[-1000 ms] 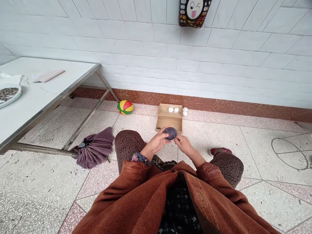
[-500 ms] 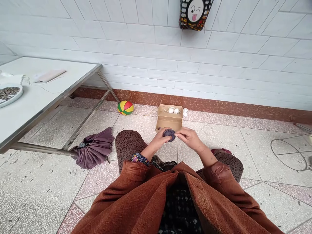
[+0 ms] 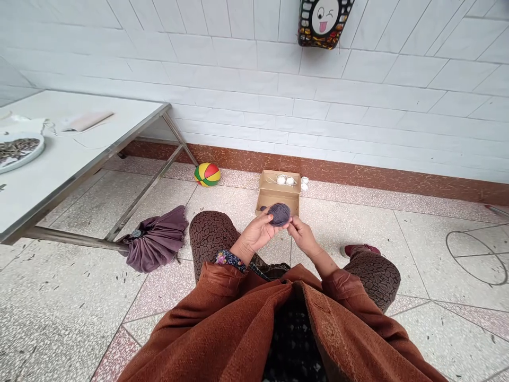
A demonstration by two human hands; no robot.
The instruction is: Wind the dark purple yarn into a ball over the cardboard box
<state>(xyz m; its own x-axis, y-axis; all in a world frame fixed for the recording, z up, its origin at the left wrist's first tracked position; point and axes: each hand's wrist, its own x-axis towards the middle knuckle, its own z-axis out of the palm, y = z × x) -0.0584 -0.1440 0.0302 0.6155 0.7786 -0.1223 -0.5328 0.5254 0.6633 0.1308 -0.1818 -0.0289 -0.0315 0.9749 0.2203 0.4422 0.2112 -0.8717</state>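
Note:
A dark purple-grey ball of yarn point(image 3: 279, 214) rests in my left hand point(image 3: 256, 233), whose thumb and fingers hold it from the left and below. At the ball's lower right edge, my right hand point(image 3: 304, 237) is closed in a pinch on the yarn strand; its fingertips hide most of that strand. Just beyond the hands, an open cardboard box point(image 3: 296, 192) stands on the floor. White yarn balls point(image 3: 285, 180) lie in its far part, and a small dark ball point(image 3: 263, 208) shows in the near part, partly covered by my left hand.
More white balls point(image 3: 304, 183) sit right of the box. A colourful ball point(image 3: 207, 174) lies by the leg of a white table point(image 3: 99, 111). Below that table's edge is a folded purple umbrella point(image 3: 159, 241). A wire ring point(image 3: 476, 257) is at right; a black basket point(image 3: 324, 24) hangs on the wall.
The yarn ball has turned in my left hand and shows a broader face. My right hand has moved down and left, close under the ball's edge. The view has shifted slightly.

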